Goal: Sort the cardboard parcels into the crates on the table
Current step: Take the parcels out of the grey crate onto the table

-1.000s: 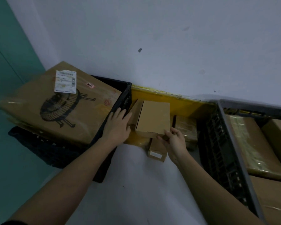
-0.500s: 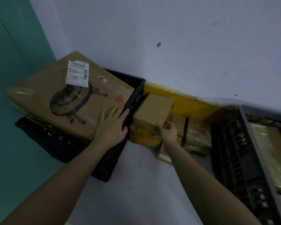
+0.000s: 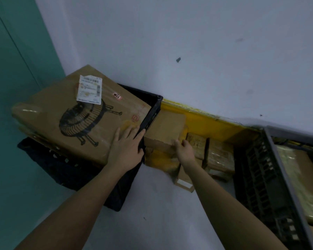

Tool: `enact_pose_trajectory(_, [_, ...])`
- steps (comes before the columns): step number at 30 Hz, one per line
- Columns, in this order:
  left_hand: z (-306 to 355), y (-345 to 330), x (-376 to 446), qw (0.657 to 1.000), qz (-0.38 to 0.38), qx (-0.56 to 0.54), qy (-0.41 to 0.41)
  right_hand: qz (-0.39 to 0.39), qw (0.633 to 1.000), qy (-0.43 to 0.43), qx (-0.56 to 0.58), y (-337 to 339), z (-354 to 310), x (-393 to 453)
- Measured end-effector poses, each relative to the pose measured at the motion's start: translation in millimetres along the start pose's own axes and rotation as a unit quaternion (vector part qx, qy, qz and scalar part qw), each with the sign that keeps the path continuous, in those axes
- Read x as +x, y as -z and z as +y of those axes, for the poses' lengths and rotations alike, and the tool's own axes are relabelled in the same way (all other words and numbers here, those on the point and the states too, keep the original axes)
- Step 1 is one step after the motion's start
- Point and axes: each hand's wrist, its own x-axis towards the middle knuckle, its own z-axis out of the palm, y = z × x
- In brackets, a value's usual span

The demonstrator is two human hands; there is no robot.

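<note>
Since a moment ago small plain brown cardboard parcel moved left against black plastic crate; right hand pinches its near corner, left hand rests flat on large fan-printed cardboard box—lift clear of the rim before dropping in.

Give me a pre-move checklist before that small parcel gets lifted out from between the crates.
1. Right hand has a grip on the small parcel: ok, fingers curled on its near corner.
2. Left hand steadies the fan box: ok, flat on it.
3. Black crate has room: not ok, fan box fills it.
4. Grey crate has room: cannot tell.
5. Parcels beneath stay put: cannot tell.
</note>
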Motion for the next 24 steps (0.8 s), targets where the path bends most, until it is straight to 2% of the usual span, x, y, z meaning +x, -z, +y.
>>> enact_pose_trajectory(3, [2, 7, -2, 0.999, -0.036, 0.001, 0.003, -0.003, 0.999, -0.006, -0.049, 17, -12, -16])
enact_pose_trajectory(5, [5, 17, -2, 0.996, -0.089, 0.011, 0.004, -0.034, 0.993, 0.004, -0.112, 34, -22, -29])
enact_pose_trajectory(7, [11, 36, 3, 0.987, -0.158, 0.009, 0.015, -0.076, 0.974, 0.041, -0.207, 54, -32, -44])
enact_pose_trajectory(9, [26, 58, 8, 0.980, -0.197, -0.014, 0.025, -0.075, 0.955, 0.077, -0.277, 77, -43, -60])
enact_pose_trajectory(12, [65, 89, 8, 0.977, -0.190, -0.094, -0.010, -0.019, 0.936, 0.105, -0.336, 115, -59, -86])
enact_pose_trajectory(14, [97, 108, 7, 0.973, -0.177, -0.133, -0.062, 0.006, 0.925, 0.108, -0.364, 141, -68, -105])
enact_pose_trajectory(19, [179, 146, -4, 0.971, -0.072, -0.148, -0.172, 0.058, 0.908, 0.102, -0.401, 218, -71, -158])
enact_pose_trajectory(24, [244, 154, -19, 0.955, -0.060, -0.164, -0.241, 0.103, 0.928, 0.081, -0.349, 292, -50, -195])
